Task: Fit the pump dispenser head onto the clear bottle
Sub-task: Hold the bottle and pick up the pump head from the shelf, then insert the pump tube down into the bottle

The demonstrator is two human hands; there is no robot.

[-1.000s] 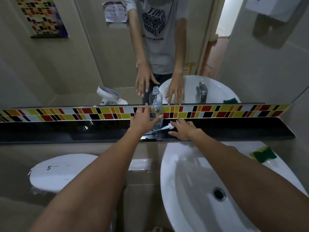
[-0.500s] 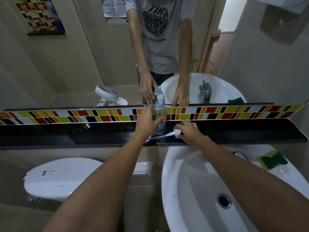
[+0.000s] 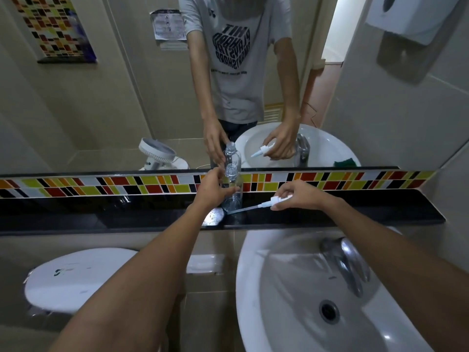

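A clear plastic bottle (image 3: pixel 234 184) stands upright and uncapped on the black ledge (image 3: pixel 355 212) below the mirror. My left hand (image 3: pixel 212 189) wraps around its left side, thumb across the front. My right hand (image 3: pixel 297 195) holds the white pump dispenser head (image 3: pixel 275 200) a little to the right of the bottle, just above the ledge. The pump's thin dip tube (image 3: pixel 243 210) slants down to the left, its tip near the bottle's base. The bottle's open neck is bare.
A white sink (image 3: pixel 291 313) with a chrome tap (image 3: pixel 347 265) lies below the ledge on the right. A white toilet lid (image 3: pixel 76 278) sits lower left. The mirror (image 3: pixel 101 110) behind the ledge reflects me, the bottle and a small white fan.
My right hand has picked the pump head up off the ledge and drawn it to the right. My left hand has closed round the bottle. The camera has tilted upward.
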